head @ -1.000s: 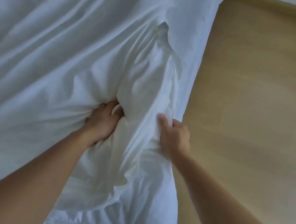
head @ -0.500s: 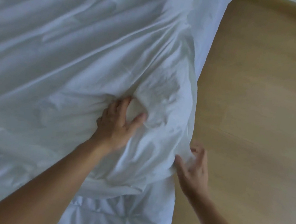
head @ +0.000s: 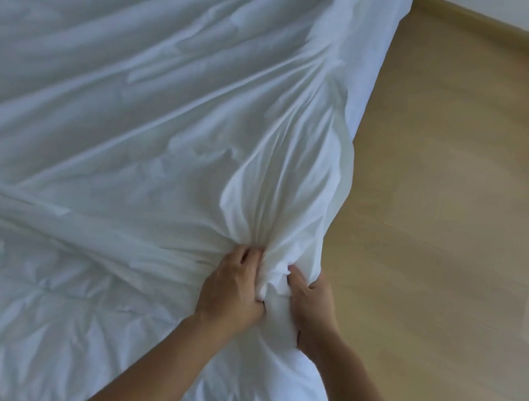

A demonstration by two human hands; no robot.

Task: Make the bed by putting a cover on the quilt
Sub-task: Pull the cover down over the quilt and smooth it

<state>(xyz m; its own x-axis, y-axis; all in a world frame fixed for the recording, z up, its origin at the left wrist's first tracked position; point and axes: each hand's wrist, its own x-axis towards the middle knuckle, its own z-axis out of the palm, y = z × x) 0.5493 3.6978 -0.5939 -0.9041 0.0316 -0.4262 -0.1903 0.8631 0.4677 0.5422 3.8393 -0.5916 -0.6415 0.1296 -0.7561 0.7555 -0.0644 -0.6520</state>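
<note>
My left hand (head: 235, 286) and right hand (head: 313, 312), apart 1 moment ago, now grip 1 bunch of the cover (head: 166, 108) together, near the floor (head: 459, 231); probably the quilt (head: 29, 319) corner is inside.

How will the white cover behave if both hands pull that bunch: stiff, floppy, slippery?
Likely floppy: the cover gathers into tight pleats where the left hand and right hand grip it. Probably light and thin: long creases fan away from the grip. A pull would probably travel along those creases, not shift the whole cover at once.
</note>
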